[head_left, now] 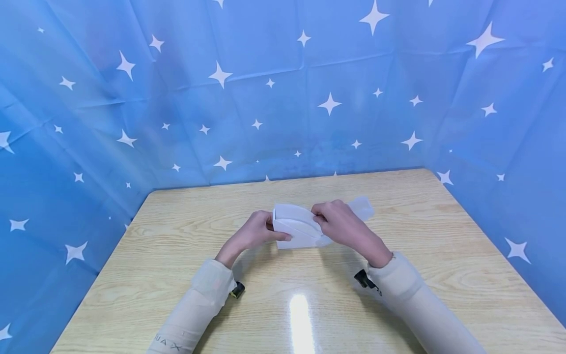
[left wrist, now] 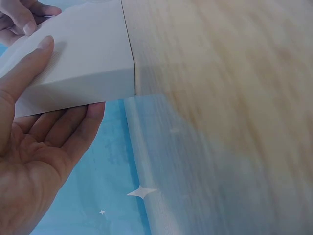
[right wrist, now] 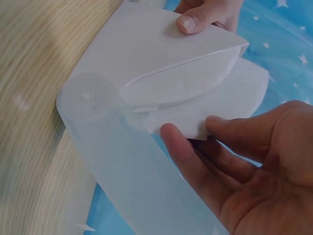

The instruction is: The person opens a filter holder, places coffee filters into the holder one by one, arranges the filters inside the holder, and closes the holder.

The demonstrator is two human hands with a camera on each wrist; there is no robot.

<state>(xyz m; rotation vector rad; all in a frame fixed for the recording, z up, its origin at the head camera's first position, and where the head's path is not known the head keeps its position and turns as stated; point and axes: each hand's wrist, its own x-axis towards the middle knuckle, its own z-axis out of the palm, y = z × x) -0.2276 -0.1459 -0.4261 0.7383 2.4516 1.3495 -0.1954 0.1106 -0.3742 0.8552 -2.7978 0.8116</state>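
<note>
A flat white box [head_left: 298, 240] is held above the table. My left hand [head_left: 258, 230] grips its left end, thumb on the broad face and fingers underneath, as the left wrist view shows on the box [left wrist: 88, 54]. A thin white piece [right wrist: 232, 100] sticks out past the box's curved edge; my right hand [right wrist: 254, 166] pinches its rim between thumb and fingers. In the head view my right hand [head_left: 342, 223] partly covers that side. A translucent strip [right wrist: 132, 161] with a round end lies against the box corner and swings outward. What the box contains is hidden.
Both hands work over a light wood-grain table [head_left: 177, 275]. A blue cloth with white stars [head_left: 265, 108] hangs behind it and along the sides. Small black devices sit at the left wrist [head_left: 237, 290] and right wrist [head_left: 364, 279].
</note>
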